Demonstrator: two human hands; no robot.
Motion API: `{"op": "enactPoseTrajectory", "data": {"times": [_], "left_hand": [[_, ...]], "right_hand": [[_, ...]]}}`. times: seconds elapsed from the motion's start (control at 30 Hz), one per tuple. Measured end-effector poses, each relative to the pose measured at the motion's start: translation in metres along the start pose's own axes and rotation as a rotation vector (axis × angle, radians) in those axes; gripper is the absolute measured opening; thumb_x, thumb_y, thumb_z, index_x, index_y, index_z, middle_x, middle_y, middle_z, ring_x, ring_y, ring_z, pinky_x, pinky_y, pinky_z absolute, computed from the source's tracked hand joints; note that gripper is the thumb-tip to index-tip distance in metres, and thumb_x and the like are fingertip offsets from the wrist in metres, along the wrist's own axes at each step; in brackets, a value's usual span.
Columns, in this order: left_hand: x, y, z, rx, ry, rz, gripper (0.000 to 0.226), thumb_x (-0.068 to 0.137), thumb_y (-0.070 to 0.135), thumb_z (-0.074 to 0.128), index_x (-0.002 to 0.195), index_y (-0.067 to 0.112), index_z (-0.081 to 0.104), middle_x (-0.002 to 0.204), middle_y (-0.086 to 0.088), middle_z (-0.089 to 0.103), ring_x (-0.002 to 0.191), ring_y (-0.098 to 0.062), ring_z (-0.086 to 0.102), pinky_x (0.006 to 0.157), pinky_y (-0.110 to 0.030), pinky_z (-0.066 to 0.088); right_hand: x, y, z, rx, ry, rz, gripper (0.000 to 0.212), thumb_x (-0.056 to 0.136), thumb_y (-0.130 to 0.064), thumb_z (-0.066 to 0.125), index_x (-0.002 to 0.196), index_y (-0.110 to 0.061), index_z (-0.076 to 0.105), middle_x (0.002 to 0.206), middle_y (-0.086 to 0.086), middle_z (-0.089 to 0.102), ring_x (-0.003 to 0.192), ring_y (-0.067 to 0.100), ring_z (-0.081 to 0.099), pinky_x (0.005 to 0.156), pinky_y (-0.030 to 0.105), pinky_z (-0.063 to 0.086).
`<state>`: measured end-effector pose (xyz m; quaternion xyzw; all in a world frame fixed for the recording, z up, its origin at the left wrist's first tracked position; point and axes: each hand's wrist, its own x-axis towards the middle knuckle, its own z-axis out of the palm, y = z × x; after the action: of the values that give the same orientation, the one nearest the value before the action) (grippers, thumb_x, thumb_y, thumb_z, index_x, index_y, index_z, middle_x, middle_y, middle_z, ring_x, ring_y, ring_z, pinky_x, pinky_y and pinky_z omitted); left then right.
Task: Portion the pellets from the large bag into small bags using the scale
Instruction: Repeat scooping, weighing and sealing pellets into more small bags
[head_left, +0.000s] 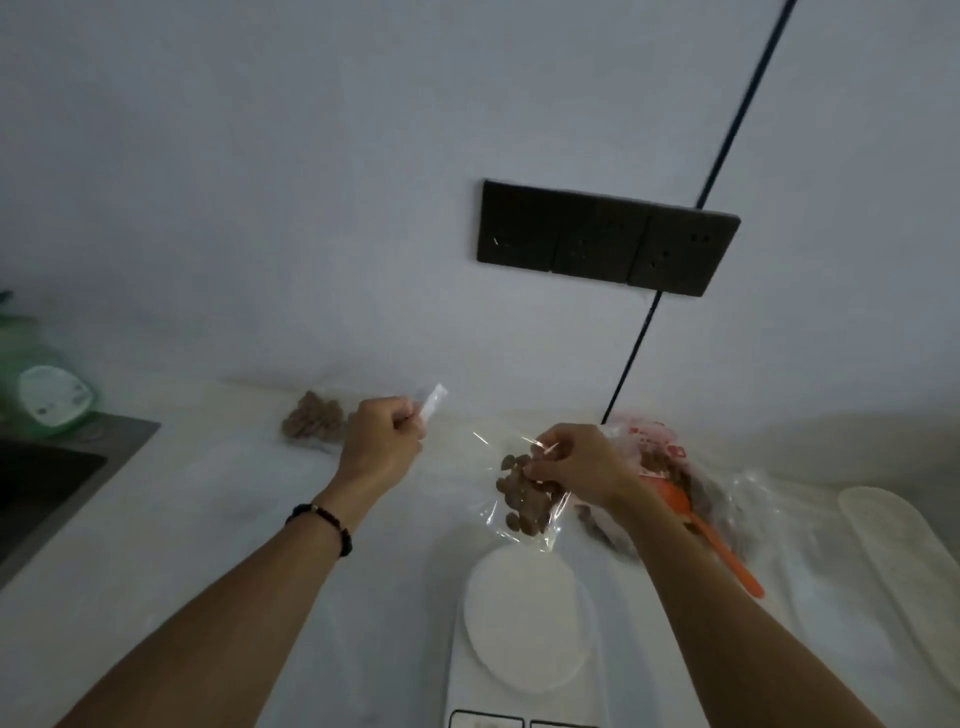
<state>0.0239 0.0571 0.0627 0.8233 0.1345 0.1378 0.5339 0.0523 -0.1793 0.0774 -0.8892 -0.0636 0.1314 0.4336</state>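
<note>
Above scale (522, 631), small bag (524, 499) of pellets, right hand (576, 462) pinching it

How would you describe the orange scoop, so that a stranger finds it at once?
Start at the white scale near the bottom, then look right, past the right hand. The orange scoop rests in the large clear bag of brown pellets, handle pointing toward the viewer. Nothing else is bright orange.

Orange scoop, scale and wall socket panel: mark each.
Orange scoop (727, 553), head view, on its handle.
Scale (524, 631), head view, on its round platform.
Wall socket panel (605, 236), head view, on its middle plate.
</note>
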Motion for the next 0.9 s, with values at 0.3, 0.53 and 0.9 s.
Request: {"op": "enactPoseTrajectory", "data": {"times": [0.3, 0.53, 0.9], "left_hand": [[0.081, -0.075, -0.074, 0.319, 0.221, 0.036, 0.045, 0.083, 0.003, 0.055, 0.050, 0.015, 0.028, 0.046, -0.001, 0.032, 0.045, -0.018, 0.031, 0.049, -0.030, 0.025], [0.121, -0.127, -0.084, 0.306, 0.156, -0.022, 0.017, 0.086, 0.000, 0.055, 0.097, 0.010, 0.064, 0.086, -0.010, 0.066, 0.082, -0.031, 0.060, 0.069, -0.031, 0.045], [0.110, -0.175, -0.085, 0.900, -0.256, 0.456, 0.062, 0.084, 0.060, 0.040, 0.131, 0.020, 0.051, 0.140, -0.001, 0.050, 0.139, -0.028, 0.036, 0.106, -0.060, 0.031]], "right_hand": [[0.104, -0.063, 0.103, -0.057, 0.034, -0.014, 0.027, 0.075, -0.017, 0.080, 0.096, -0.019, 0.063, 0.080, -0.006, 0.061, 0.073, 0.009, 0.059, 0.058, 0.014, 0.042], [0.156, -0.063, 0.173, -0.057, 0.188, -0.016, 0.023, 0.077, -0.014, 0.077, 0.092, -0.020, 0.061, 0.081, -0.005, 0.062, 0.080, 0.015, 0.060, 0.072, 0.023, 0.047], [0.146, -0.049, 0.212, -0.635, 0.431, -0.488, 0.022, 0.080, -0.028, 0.064, 0.095, -0.012, 0.066, 0.106, 0.008, 0.062, 0.099, 0.029, 0.054, 0.078, 0.040, 0.046]]}}
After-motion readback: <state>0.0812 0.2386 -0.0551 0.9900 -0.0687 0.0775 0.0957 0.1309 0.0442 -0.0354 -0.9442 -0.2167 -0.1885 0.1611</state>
